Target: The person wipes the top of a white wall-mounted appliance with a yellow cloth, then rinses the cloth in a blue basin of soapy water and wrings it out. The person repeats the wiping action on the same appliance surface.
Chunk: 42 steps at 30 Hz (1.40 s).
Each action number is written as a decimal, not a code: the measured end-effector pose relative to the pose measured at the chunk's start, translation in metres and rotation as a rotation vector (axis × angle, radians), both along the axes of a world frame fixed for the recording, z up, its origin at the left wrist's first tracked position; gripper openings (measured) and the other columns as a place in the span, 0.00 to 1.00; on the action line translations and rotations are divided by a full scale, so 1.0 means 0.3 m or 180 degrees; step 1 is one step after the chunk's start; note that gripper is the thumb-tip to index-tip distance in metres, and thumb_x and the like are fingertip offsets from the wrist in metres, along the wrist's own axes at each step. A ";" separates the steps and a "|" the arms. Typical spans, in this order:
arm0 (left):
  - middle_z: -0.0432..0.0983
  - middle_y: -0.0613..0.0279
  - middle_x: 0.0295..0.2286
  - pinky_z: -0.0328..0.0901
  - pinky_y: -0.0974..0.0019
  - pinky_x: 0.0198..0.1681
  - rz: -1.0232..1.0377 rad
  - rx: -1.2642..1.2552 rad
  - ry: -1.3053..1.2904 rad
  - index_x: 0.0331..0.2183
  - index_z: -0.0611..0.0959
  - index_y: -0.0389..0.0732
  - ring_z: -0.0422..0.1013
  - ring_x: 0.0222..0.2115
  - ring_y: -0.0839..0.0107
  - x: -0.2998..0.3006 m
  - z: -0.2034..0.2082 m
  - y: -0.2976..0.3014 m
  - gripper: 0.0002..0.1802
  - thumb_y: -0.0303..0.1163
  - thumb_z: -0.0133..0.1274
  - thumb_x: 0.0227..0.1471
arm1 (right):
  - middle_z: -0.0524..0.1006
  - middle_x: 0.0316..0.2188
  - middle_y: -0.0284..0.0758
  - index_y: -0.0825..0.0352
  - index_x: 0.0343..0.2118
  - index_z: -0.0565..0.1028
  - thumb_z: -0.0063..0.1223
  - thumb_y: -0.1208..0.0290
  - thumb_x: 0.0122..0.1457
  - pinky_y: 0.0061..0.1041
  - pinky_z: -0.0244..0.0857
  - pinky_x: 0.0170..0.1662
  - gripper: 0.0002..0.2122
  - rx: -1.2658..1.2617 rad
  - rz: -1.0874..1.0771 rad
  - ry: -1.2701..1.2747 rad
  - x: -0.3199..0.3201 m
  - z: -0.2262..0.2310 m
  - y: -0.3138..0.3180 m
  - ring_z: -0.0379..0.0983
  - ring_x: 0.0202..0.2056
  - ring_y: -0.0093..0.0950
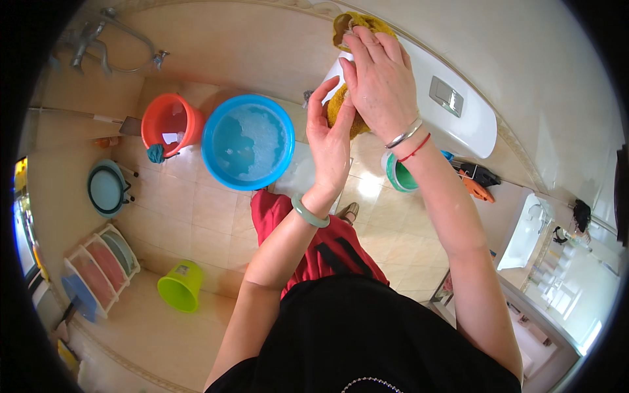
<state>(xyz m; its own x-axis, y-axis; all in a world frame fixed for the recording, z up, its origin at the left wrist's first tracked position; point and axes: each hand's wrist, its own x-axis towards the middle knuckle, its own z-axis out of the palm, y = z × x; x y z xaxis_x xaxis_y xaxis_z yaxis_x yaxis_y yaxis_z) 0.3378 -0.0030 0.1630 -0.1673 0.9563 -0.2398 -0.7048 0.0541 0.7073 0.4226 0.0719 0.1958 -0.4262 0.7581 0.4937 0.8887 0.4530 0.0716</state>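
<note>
Resting the right hand point(383, 85), fingers extended and unclosed, on a mustard-yellow cloth point(375, 23) at one end of a white toilet cistern point(478, 124). Curving the left hand point(331, 144) around cloth just beside the right palm, not showing whether clamped or loose. Having a sudsy blue basin point(208, 141) left of the grip.

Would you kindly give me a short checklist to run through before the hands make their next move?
1. Right hand at the mustard cloth: ok.
2. Left hand gripping the mustard cloth firmly: cannot tell.
3. Mustard cloth damp enough: cannot tell.
4. Blue basin upright, holding sudsy water: ok.
5. Jewellery off: not ok; silver bracelet and green bangle are worn.
</note>
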 end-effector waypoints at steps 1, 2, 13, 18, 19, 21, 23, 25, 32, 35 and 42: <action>0.75 0.61 0.40 0.68 0.74 0.41 0.0018 -0.0020 0.0006 0.53 0.71 0.39 0.70 0.38 0.79 -0.005 -0.014 0.009 0.19 0.29 0.52 0.61 | 0.76 0.43 0.35 0.67 0.40 0.76 0.54 0.67 0.56 0.35 0.60 0.57 0.12 -0.0010 0.0048 -0.0024 -0.003 -0.002 0.011 0.66 0.50 0.33; 0.75 0.61 0.40 0.68 0.74 0.41 0.0036 -0.0041 0.0012 0.52 0.71 0.39 0.70 0.38 0.79 -0.009 -0.033 0.014 0.18 0.30 0.52 0.61 | 0.77 0.41 0.35 0.67 0.38 0.77 0.54 0.67 0.55 0.34 0.60 0.56 0.11 0.0008 0.0054 -0.0166 -0.015 0.000 0.026 0.67 0.49 0.33; 0.76 0.66 0.39 0.68 0.71 0.40 0.0184 -0.0697 -0.0776 0.49 0.74 0.41 0.72 0.39 0.77 0.046 -0.189 0.077 0.13 0.30 0.50 0.62 | 0.80 0.28 0.34 0.60 0.27 0.81 0.54 0.67 0.50 0.31 0.61 0.40 0.06 -0.0938 -0.0351 -0.2300 -0.188 0.005 0.124 0.76 0.34 0.32; 0.77 0.65 0.43 0.69 0.69 0.40 0.0133 -0.1135 -0.1014 0.51 0.73 0.44 0.73 0.40 0.75 0.079 -0.254 0.075 0.17 0.26 0.51 0.60 | 0.81 0.27 0.30 0.55 0.28 0.82 0.53 0.66 0.53 0.32 0.61 0.38 0.06 -0.1426 -0.0378 -0.3376 -0.259 -0.058 0.117 0.77 0.35 0.29; 0.77 0.65 0.43 0.69 0.69 0.39 0.0176 -0.1188 -0.1070 0.52 0.73 0.44 0.73 0.40 0.75 0.085 -0.256 0.072 0.17 0.27 0.50 0.60 | 0.81 0.27 0.29 0.55 0.28 0.82 0.53 0.65 0.53 0.33 0.61 0.38 0.07 -0.1523 -0.0358 -0.3521 -0.267 -0.076 0.116 0.77 0.35 0.28; 0.77 0.66 0.42 0.69 0.69 0.37 0.0218 -0.1316 -0.1236 0.52 0.72 0.45 0.73 0.39 0.75 0.082 -0.268 0.066 0.17 0.27 0.50 0.61 | 0.81 0.27 0.29 0.55 0.29 0.83 0.52 0.65 0.54 0.35 0.61 0.40 0.07 -0.1178 -0.0354 -0.3800 -0.265 -0.150 0.102 0.77 0.35 0.29; 0.77 0.66 0.41 0.69 0.70 0.35 0.0181 -0.1467 -0.1450 0.52 0.72 0.45 0.73 0.38 0.76 0.089 -0.296 0.055 0.16 0.28 0.48 0.62 | 0.81 0.28 0.29 0.55 0.31 0.83 0.51 0.65 0.54 0.37 0.61 0.41 0.08 -0.0951 -0.0350 -0.3956 -0.251 -0.213 0.087 0.77 0.36 0.31; 0.77 0.66 0.40 0.68 0.71 0.32 0.0168 -0.1488 -0.1488 0.51 0.72 0.46 0.73 0.35 0.76 0.103 -0.357 0.046 0.15 0.29 0.47 0.62 | 0.81 0.30 0.30 0.56 0.32 0.83 0.51 0.65 0.55 0.39 0.61 0.43 0.09 -0.0824 -0.0291 -0.3973 -0.248 -0.267 0.082 0.76 0.37 0.32; 0.77 0.65 0.36 0.66 0.69 0.29 0.0155 -0.1783 -0.1800 0.48 0.72 0.46 0.72 0.30 0.76 0.144 -0.548 0.010 0.12 0.26 0.42 0.63 | 0.81 0.34 0.32 0.57 0.34 0.83 0.48 0.65 0.57 0.41 0.60 0.48 0.11 -0.1321 0.0000 -0.4056 -0.215 -0.507 0.090 0.74 0.42 0.34; 0.77 0.65 0.36 0.66 0.68 0.29 0.0128 -0.1941 -0.1845 0.48 0.72 0.46 0.72 0.31 0.75 0.161 -0.630 -0.007 0.13 0.25 0.41 0.63 | 0.81 0.34 0.33 0.58 0.35 0.83 0.47 0.65 0.57 0.44 0.59 0.50 0.12 -0.1198 0.0103 -0.4034 -0.195 -0.630 0.083 0.74 0.43 0.35; 0.76 0.66 0.39 0.68 0.69 0.33 -0.0026 -0.1959 -0.1767 0.47 0.73 0.45 0.73 0.35 0.75 0.204 -0.737 -0.066 0.11 0.35 0.44 0.65 | 0.79 0.44 0.36 0.60 0.45 0.82 0.45 0.61 0.60 0.52 0.47 0.60 0.17 -0.1217 0.0514 -0.4276 -0.145 -0.782 0.018 0.68 0.53 0.41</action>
<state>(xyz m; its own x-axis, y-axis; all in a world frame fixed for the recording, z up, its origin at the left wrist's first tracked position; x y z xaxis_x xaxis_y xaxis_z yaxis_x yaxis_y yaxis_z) 0.3991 -0.0229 -0.0583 0.1360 0.6276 -0.7665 -0.9407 0.3245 0.0988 0.3791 0.0774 -0.0388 -0.4957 0.6491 -0.5770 0.1786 0.7263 0.6637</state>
